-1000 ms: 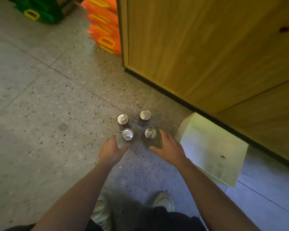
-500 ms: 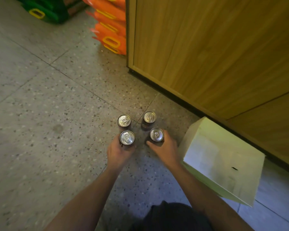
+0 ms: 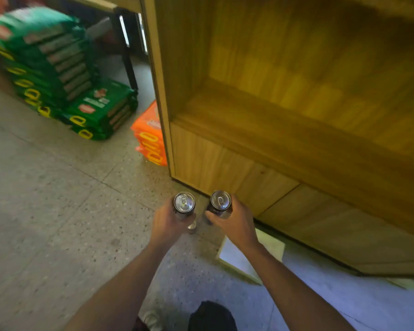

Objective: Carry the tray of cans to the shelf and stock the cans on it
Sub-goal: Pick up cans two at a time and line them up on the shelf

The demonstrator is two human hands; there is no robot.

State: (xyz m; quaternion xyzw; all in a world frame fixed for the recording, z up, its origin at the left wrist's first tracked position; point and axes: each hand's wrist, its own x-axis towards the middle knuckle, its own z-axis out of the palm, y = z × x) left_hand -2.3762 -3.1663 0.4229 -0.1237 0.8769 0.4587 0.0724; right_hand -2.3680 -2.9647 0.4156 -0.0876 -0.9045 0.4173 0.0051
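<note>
My left hand [image 3: 169,222] is closed around a dark can with a silver top [image 3: 184,202], held upright above the floor. My right hand [image 3: 233,220] grips a second dark can [image 3: 220,200] the same way, close beside the first. Between and below my hands, a sliver of another can [image 3: 192,226] shows on the floor, mostly hidden. The wooden shelf unit [image 3: 296,130] rises right in front of the cans, its open compartment bare inside. The pale tray [image 3: 234,259] lies on the floor under my right forearm.
Stacked green packs [image 3: 58,68] sit on the floor at the far left. Orange packs [image 3: 151,137] lean against the shelf unit's left side. Speckled floor tiles [image 3: 58,211] spread to the left. My shoe and knee show at the bottom edge.
Both hands closed on the two near cans on the floor and lifted them. My view tilted up, so the shelf's open compartment came into sight.
</note>
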